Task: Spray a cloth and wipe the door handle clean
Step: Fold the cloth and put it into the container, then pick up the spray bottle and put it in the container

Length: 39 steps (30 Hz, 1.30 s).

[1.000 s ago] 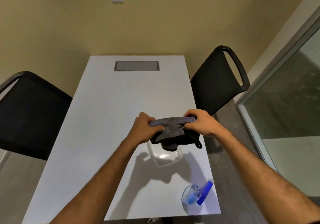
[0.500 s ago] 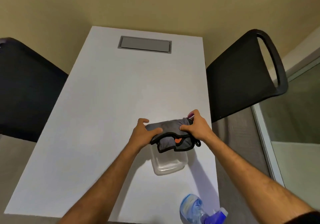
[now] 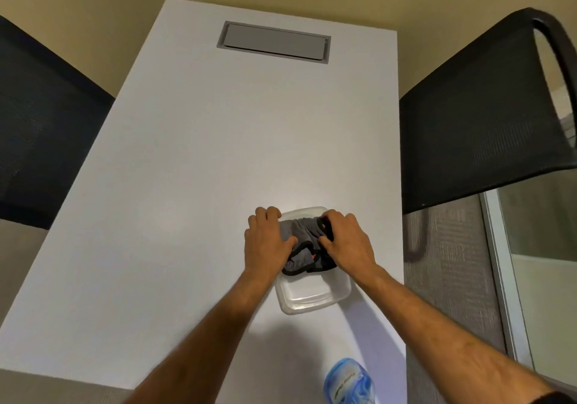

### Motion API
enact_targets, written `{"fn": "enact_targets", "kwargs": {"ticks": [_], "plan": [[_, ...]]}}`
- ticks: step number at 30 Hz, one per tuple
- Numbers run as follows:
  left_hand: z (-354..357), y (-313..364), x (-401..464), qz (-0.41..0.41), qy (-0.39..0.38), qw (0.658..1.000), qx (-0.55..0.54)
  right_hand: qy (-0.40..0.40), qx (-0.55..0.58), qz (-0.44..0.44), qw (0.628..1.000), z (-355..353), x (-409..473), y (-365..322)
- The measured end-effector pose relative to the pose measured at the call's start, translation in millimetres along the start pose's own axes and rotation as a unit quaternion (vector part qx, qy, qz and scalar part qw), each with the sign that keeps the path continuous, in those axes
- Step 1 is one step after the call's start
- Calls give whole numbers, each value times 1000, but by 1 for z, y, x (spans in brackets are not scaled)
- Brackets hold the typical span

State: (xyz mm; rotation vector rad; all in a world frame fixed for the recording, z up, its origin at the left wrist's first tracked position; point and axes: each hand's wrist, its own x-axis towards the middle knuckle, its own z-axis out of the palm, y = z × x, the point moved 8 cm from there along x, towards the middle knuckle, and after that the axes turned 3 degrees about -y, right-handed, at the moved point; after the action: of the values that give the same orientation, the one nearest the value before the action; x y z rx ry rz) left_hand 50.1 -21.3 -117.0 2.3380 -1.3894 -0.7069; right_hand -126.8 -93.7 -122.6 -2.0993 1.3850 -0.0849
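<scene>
Both hands, left hand [image 3: 269, 242] and right hand [image 3: 348, 244], grip closed on the grey cloth [image 3: 304, 237] over the clear container [image 3: 312, 297]

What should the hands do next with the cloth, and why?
Probably lift the cloth clear of the tub and free the right hand to reach for the spray bottle. Both hands, left too, pinch the bunched cloth over the tub, and the bottle stands untouched near the table's edge.

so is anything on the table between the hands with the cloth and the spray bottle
Nothing visible. Both hands hold the grey black-edged cloth over the clear plastic container; only bare white table separates it from the blue spray bottle.
</scene>
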Motion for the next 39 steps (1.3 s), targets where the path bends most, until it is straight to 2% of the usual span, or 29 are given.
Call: {"fn": "enact_targets", "kwargs": {"ticks": [3, 9, 15, 19, 25, 29, 32, 35, 39], "plan": [[5, 12, 4, 50, 17, 995, 88, 12, -49, -33, 998, 1, 3, -3], [24, 18, 10, 91, -6, 972, 216, 2, -125, -96, 987, 4, 10, -7], [50, 16, 9, 89, -60, 958, 268, -23, -207, -140, 968, 18, 12, -9], [56, 19, 8, 92, -67, 952, 286, -48, -206, -124, 969, 19, 15, -8], [48, 20, 4, 118, -63, 958, 254, -65, -110, -128, 984, 3, 12, -5], [32, 24, 1, 125, -60, 964, 227, -41, -40, -122, 991, -24, 1, -4], [15, 37, -9, 171, -67, 966, 180, -38, 4, -98, 994, -46, -13, 0], [6, 49, -36, 219, -124, 963, 99, -55, 42, -49, 996, -63, -38, 10], [7, 52, -92, 248, -203, 945, 59, -89, 75, 5, 993, -83, -88, 26]]}}
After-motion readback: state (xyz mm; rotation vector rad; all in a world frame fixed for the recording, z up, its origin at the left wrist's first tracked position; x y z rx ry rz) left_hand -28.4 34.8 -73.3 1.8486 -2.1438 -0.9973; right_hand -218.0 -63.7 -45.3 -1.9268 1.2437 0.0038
